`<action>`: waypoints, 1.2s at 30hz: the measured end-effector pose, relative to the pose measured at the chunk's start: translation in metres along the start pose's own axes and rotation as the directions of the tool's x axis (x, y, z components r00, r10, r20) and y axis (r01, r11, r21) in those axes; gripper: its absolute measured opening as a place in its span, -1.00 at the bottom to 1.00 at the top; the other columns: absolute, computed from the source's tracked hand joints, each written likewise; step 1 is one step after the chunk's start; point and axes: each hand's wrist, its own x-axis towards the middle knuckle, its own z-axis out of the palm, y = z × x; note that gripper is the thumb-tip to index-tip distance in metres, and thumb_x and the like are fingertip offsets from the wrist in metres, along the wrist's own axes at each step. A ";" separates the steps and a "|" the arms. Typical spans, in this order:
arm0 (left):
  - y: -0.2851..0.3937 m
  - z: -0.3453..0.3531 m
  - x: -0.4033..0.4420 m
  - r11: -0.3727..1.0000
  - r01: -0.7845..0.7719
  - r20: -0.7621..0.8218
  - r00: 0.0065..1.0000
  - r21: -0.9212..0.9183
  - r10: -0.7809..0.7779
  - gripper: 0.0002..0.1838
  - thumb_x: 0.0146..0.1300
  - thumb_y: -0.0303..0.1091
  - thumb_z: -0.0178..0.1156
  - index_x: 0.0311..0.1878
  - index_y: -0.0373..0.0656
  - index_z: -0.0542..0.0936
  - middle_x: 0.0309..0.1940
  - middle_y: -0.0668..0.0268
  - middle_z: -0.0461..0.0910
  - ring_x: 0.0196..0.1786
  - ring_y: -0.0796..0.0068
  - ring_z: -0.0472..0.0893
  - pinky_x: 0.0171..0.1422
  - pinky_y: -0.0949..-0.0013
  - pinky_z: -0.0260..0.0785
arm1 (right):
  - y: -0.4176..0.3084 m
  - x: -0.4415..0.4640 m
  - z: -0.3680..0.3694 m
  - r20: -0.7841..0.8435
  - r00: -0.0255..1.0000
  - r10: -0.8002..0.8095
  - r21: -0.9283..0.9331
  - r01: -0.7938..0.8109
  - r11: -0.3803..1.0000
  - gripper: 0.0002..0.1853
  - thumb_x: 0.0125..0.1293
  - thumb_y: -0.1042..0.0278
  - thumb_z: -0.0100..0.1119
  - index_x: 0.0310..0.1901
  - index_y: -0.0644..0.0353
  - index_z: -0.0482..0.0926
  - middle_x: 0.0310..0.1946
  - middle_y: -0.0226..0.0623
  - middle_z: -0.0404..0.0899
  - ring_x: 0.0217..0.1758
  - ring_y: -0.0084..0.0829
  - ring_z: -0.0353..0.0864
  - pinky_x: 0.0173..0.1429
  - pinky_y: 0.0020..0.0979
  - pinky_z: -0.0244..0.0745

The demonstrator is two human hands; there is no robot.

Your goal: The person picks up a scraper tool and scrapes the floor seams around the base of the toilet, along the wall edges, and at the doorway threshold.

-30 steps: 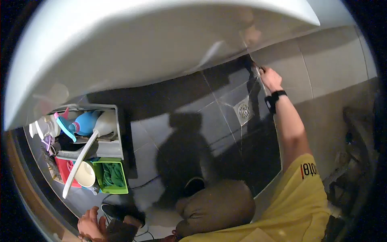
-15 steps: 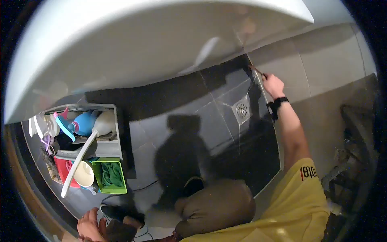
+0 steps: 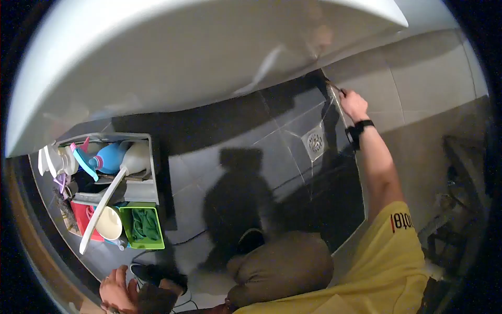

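Note:
At the far right corner, my right hand (image 3: 355,104) is closed around a thin tool with a dark handle (image 3: 342,92). Its narrow tip meets the seam where the dark floor tiles (image 3: 235,131) join the light wall tiles (image 3: 376,83); the tip is too small to make out. A square metal floor drain (image 3: 315,143) lies just below and left of that hand. My left hand (image 3: 118,291) is low at the left, fingers bent and slightly apart, with nothing visible in it.
A grey caddy (image 3: 155,172) on the left holds spray bottles, a blue bottle (image 3: 110,158), a white long-handled tool (image 3: 104,204) and a green bin (image 3: 158,242) with a dark green cloth. A large white curved fixture (image 3: 183,63) overhangs the floor. A cable (image 3: 191,239) crosses near my feet.
My right hand has shifted slightly up along the seam, toward the white fixture, still gripping the thin tool. My left hand stays nearly where it was.

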 end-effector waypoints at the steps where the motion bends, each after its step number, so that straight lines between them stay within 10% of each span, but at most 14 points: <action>1: 0.001 0.000 0.001 1.000 -0.025 -0.040 0.999 -0.015 0.024 -0.60 -0.05 -0.45 0.23 -0.06 -0.14 0.46 -0.31 0.15 0.56 -0.25 0.09 0.56 -0.18 0.14 0.37 | -0.011 0.008 -0.002 -0.006 1.000 -0.027 0.009 0.027 1.000 -0.61 0.26 0.04 -0.12 -0.02 0.02 0.56 -0.16 -0.08 0.60 -0.05 -0.05 0.56 0.03 -0.15 0.45; 8: -0.014 0.006 0.002 0.997 0.037 -0.007 0.999 -0.075 -0.038 -0.59 -0.07 -0.47 0.24 -0.06 -0.12 0.47 -0.32 0.16 0.56 -0.24 0.11 0.56 -0.13 0.16 0.38 | 0.062 -0.021 0.024 0.269 0.942 0.202 -0.025 -0.203 0.979 -0.57 0.16 -0.01 -0.06 0.03 -0.12 0.56 0.00 -0.14 0.55 0.11 -0.08 0.49 0.17 -0.20 0.36; 12: -0.008 0.007 -0.003 0.999 0.038 0.003 0.999 -0.027 -0.038 -0.60 -0.06 -0.48 0.23 -0.06 -0.15 0.46 -0.33 0.15 0.56 -0.23 0.09 0.56 -0.13 0.15 0.38 | 0.067 -0.022 0.009 0.264 0.940 0.217 -0.228 -0.158 0.961 -0.59 0.19 -0.03 -0.05 -0.01 -0.08 0.57 -0.02 -0.13 0.56 0.09 -0.09 0.50 0.15 -0.19 0.38; 18: -0.014 0.001 -0.001 0.999 -0.029 -0.044 0.999 -0.018 0.028 -0.62 -0.03 -0.48 0.21 -0.07 -0.16 0.46 -0.31 0.13 0.57 -0.24 0.05 0.55 -0.14 0.13 0.37 | 0.041 -0.023 0.033 0.149 0.980 0.135 0.042 -0.143 0.989 -0.62 0.25 0.01 -0.12 -0.01 -0.12 0.57 -0.09 -0.08 0.58 0.01 -0.05 0.54 0.08 -0.12 0.42; 36: -0.009 0.003 -0.006 0.998 0.002 -0.004 1.000 -0.066 -0.003 -0.59 -0.06 -0.47 0.22 -0.05 -0.17 0.46 -0.32 0.12 0.56 -0.24 0.08 0.56 -0.15 0.14 0.37 | 0.044 -0.028 0.016 0.099 0.985 0.138 -0.019 -0.137 0.990 -0.61 0.23 -0.01 -0.09 -0.03 -0.08 0.59 -0.10 -0.09 0.59 0.02 -0.07 0.54 0.10 -0.17 0.41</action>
